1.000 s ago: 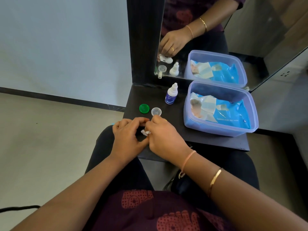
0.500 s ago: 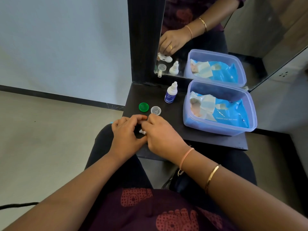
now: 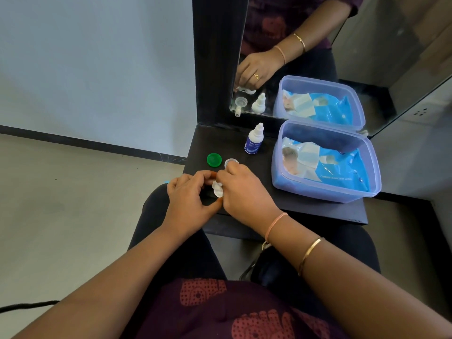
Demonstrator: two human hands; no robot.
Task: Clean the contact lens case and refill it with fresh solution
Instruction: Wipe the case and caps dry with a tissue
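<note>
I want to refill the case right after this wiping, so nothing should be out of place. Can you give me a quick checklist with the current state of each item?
1. Solution bottle upright, in reach on the black shelf: ok.
2. Bottle cap removed: not ok, the white cap looks still on.
3. Green cap and clear cap off, lying apart on the shelf: ok.
4. Case wells wiped dry: cannot tell, the left hand hides the case.
5. White wipe put aside: not ok, the right hand pinches it between the hands.
6. Wipes tub clear of the work spot: ok.

A green cap is lying on the black shelf, beside a lavender tub holding a blue wipes pack.
</note>
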